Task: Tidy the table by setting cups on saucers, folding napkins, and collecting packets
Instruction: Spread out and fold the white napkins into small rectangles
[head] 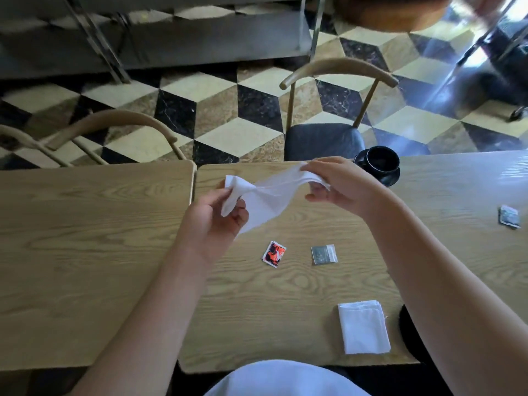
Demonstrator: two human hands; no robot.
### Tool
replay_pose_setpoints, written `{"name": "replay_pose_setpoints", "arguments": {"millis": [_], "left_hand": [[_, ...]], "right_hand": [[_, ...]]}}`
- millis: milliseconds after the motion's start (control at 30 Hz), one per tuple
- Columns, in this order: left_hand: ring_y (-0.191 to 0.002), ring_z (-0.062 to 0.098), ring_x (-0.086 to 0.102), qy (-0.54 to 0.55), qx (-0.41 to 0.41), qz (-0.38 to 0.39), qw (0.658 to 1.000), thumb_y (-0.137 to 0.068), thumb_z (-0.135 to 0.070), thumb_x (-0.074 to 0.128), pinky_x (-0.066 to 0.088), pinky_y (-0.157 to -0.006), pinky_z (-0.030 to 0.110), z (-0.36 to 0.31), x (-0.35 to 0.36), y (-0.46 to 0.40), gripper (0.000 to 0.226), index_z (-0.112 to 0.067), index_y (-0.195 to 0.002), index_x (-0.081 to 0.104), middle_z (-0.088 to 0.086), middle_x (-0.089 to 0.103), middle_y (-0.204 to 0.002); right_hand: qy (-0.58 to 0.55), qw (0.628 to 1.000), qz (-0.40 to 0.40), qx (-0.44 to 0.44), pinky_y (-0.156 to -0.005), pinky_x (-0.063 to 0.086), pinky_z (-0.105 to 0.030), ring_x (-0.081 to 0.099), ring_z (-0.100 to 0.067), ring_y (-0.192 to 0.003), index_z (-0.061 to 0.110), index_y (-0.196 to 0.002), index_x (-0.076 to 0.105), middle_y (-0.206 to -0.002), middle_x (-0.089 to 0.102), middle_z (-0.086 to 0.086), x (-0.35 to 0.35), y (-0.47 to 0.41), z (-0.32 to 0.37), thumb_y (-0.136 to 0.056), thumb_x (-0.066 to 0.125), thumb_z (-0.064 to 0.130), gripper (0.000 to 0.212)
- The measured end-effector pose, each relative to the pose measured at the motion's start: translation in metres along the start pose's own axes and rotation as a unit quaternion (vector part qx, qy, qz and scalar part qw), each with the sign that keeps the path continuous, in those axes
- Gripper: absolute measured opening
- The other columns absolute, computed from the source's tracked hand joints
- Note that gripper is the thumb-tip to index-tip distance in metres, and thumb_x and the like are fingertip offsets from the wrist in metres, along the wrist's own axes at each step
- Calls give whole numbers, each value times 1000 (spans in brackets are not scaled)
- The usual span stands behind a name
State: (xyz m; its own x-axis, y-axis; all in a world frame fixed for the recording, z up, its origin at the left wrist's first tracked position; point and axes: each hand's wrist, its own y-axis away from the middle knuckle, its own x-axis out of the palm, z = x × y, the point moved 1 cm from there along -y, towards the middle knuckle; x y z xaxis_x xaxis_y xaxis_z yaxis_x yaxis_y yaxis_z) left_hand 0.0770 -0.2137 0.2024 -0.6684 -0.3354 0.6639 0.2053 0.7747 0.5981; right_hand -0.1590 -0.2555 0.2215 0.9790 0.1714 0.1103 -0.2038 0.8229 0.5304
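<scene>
- The fingers of the left hand are curled narrowly and pinch the left end of a white napkin, with a loose corner standing up above the thumb.
- The fingers of the right hand are likewise curled close and pinch the napkin's right end, bunched at the grip.
- The napkin hangs in the air between the two hands, above the tabletop and not touching it. Its long axis runs left to right, slightly higher at the right end, and a slack flap droops down towards the left hand.
- Both hands already hold the cloth, so neither has to reach. My reading is that the next move turns on drawing the ends apart to flatten the twisted middle before any fold can be laid square.
- Near and right of the hands lies a folded napkin, flat on the tabletop by its near edge.
- Between that and the hands lie two packets, apart from each other: a red packet to the left and a grey packet to the right. A third packet lies well off at the far right.
- Just beyond the right hand a dark cup sits on a dark saucer, so that step looks done.
</scene>
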Motion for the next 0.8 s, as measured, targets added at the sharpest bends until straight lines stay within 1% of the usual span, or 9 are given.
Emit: {"name": "replay_pose_setpoints", "arguments": {"millis": [133,233,300,367,433,533,600,700,800], "left_hand": [[-43,6,52,-41,25,67,997,-98,-4,34,43,-46,17,-33,30,10,51,-7,-57,64,-2,58,-52],[-45,7,57,-55,62,80,993,-94,3,34,46,-44,20,-55,45,3,47,-5,-63,67,1,64,-61],[-46,8,58,-111,79,36,990,-92,5,34,48,-45,20,-64,53,-11,47,-4,-62,70,2,66,-59],[-49,12,62,-175,69,-38,981,-94,2,32,49,-49,21,-67,59,-27,39,1,-82,68,4,69,-61],[-59,14,64,-230,51,-81,969,-98,-2,27,48,-54,24,-70,63,-39,37,3,-111,61,6,72,-75],[-66,14,65,-287,73,-71,952,-98,-1,31,48,-56,23,-84,75,-48,41,3,-129,58,5,73,-85],[-64,14,69,-284,110,-39,952,-99,-2,39,51,-55,21,-98,88,-48,34,-2,-128,56,5,75,-83],[-63,19,72,-239,155,-2,958,-98,-2,46,53,-53,23,-119,102,-48,19,-11,-112,55,13,74,-90],[-68,20,73,-271,215,12,938,-96,-6,50,54,-55,26,-128,101,-44,15,-13,-103,61,13,68,-99]], "right_hand": [[-77,997,1,-32,-44,44,-23,33,-10,-40,21,-55,60,-48,40,4,4,20,27,-96,65,27,42],[-106,993,-33,-41,-43,43,-22,31,-9,-40,22,-66,57,-51,39,5,-1,18,39,-94,68,32,32],[-109,991,-67,-39,-46,49,-22,34,-9,-41,22,-75,57,-54,45,4,-5,8,45,-94,69,33,25],[-93,992,-82,-22,-54,56,-24,46,-8,-47,20,-86,61,-60,59,4,-5,-2,50,-96,68,31,16],[-91,991,-94,-17,-62,61,-25,60,-8,-59,16,-104,64,-72,67,1,-5,-11,56,-95,70,25,14],[-112,983,-134,-53,-60,61,-26,66,-12,-72,7,-114,67,-88,67,-4,-9,-20,72,-92,73,18,25],[-116,977,-154,-90,-59,60,-25,68,-15,-78,4,-107,71,-93,67,-8,-11,-20,84,-92,73,18,21],[-93,971,-172,-137,-65,62,-29,64,-19,-88,3,-90,73,-99,60,-14,-16,-16,98,-94,72,18,15],[-75,969,-174,-159,-67,62,-30,68,-21,-95,5,-87,72,-107,65,-16,-19,-11,98,-96,69,18,16]]}}
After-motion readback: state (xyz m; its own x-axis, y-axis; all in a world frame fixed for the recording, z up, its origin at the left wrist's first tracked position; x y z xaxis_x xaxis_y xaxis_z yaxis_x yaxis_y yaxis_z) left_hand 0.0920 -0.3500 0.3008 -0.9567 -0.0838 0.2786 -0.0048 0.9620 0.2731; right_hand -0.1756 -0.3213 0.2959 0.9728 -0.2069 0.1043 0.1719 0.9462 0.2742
